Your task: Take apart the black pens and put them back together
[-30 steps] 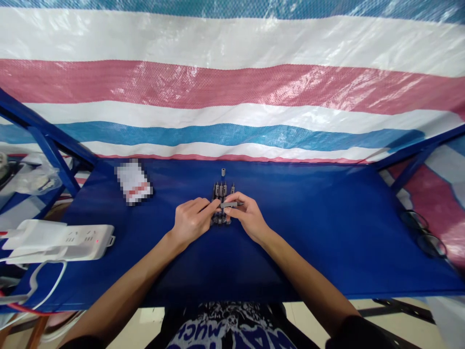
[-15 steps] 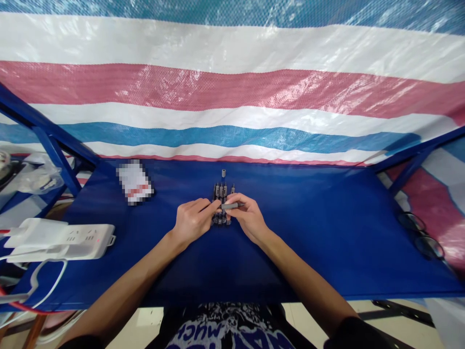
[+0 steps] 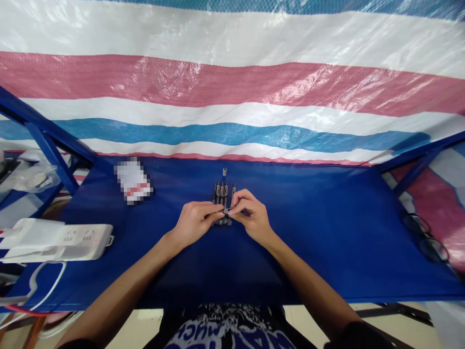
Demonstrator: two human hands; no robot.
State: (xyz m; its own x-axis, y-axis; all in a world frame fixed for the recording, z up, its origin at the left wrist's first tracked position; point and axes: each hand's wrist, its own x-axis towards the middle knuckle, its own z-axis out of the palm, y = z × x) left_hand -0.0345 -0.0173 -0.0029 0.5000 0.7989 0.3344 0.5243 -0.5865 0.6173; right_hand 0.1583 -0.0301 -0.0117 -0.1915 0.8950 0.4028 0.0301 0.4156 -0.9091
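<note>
Above the middle of the blue table, my left hand (image 3: 197, 219) and my right hand (image 3: 255, 216) meet fingertip to fingertip. Both pinch a small slim grey pen-like piece (image 3: 226, 211), mostly covered by the fingers. Under and just behind the hands lies a row of several dark grey pen-like parts (image 3: 222, 190), their long sides pointing away from me. Clear ends (image 3: 224, 222) of the row show below the fingers. A short grey cylinder (image 3: 224, 171) stands alone behind the row.
At the left are a white power strip (image 3: 83, 241) with cables and a blurred white packet (image 3: 133, 181). Eyeglasses (image 3: 425, 237) lie at the right edge. Blue frame bars (image 3: 51, 150) flank the table (image 3: 308, 232), and a striped tarp (image 3: 232, 82) hangs behind.
The grey piece, whose body showed between my hands before, is now mostly hidden by fingertips. My right-hand fingers have shifted their grip, and my hands are closer together. The view has tilted slightly.
</note>
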